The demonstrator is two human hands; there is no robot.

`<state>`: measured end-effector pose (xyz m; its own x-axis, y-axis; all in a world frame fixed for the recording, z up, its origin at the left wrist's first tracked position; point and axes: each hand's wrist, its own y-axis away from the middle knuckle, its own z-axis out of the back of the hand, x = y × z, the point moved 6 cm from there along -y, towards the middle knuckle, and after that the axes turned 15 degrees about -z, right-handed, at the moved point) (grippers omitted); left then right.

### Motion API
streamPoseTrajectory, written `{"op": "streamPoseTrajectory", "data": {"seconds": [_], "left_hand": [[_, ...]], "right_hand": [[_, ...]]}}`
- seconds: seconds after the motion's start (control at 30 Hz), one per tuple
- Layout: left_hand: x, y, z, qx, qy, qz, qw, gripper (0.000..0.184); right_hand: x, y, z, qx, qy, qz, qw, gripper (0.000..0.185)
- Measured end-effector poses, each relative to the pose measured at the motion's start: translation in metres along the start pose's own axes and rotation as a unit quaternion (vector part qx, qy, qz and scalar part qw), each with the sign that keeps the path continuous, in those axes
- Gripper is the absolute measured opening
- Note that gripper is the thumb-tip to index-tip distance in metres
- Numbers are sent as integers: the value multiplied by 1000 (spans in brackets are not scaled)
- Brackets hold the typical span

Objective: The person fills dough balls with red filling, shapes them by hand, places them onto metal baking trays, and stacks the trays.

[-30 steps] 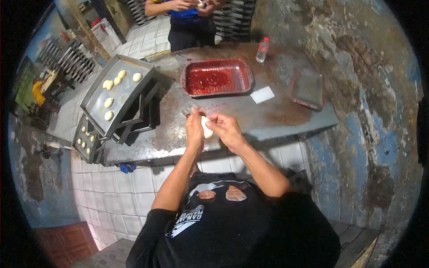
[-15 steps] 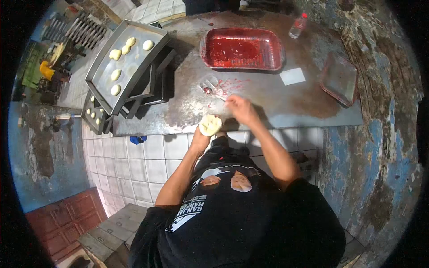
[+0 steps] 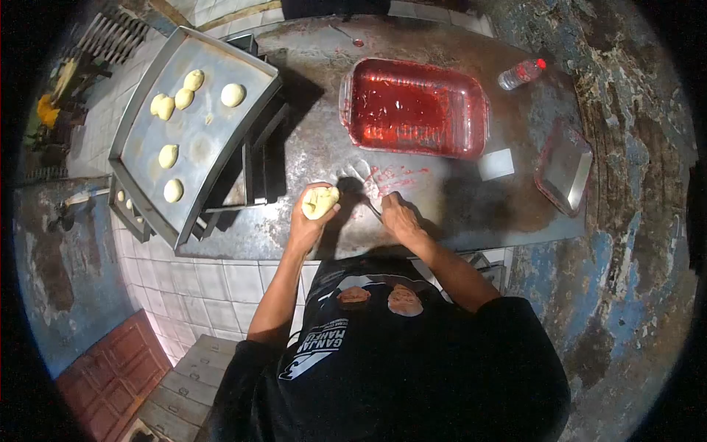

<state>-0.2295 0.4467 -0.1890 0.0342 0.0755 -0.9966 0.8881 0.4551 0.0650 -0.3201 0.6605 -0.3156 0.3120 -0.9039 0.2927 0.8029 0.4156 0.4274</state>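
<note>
A pale round of dough with a hollow pressed into its top rests in my left hand, fingers curled around it above the table's near edge. To the right of it, my right hand is closed on the thin dark handle of a spoon; its far end is hard to make out. Beyond both hands sits a clear, red-smeared rectangular dish of glossy red filling. Red smears mark the tabletop between the dish and my right hand.
At left, a metal tray bearing several dough balls stands on stacked trays. A red-capped bottle, a white card and a smaller clear container lie at right. Another spoon lies at the back.
My left hand has moved left and slightly up with the dough, now over the table. My right hand has come down and nearer to me with the spoon. The view has shifted.
</note>
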Motion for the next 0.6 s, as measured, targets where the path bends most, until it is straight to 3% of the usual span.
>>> {"op": "streamPoseTrajectory", "data": {"seconds": [0.17,0.23,0.27,0.3,0.4,0.5,0.57,0.6], "left_hand": [[15,-38,3,19,15,10,1000,38],[12,-51,4,12,8,3,1000,37],[16,-55,5,17,11,3,1000,36],[14,-60,3,20,10,4,1000,36],[14,-63,3,5,-1,48,999,37],[10,-64,-3,24,-21,29,999,47],[0,-63,-8,16,-57,-3,998,58],[0,-61,-11,17,-59,-2,998,58]], "right_hand": [[-15,9,40,19,-74,-51,996,25],[-7,25,31,-21,-29,77,996,23],[-19,27,-1,-41,53,64,996,21],[-14,37,3,-76,51,100,991,18],[-11,41,-3,-58,42,90,993,19],[-20,34,-5,-11,1,40,999,18],[-22,21,32,-38,-182,36,982,15],[-28,13,49,-3,-227,2,974,17]]}}
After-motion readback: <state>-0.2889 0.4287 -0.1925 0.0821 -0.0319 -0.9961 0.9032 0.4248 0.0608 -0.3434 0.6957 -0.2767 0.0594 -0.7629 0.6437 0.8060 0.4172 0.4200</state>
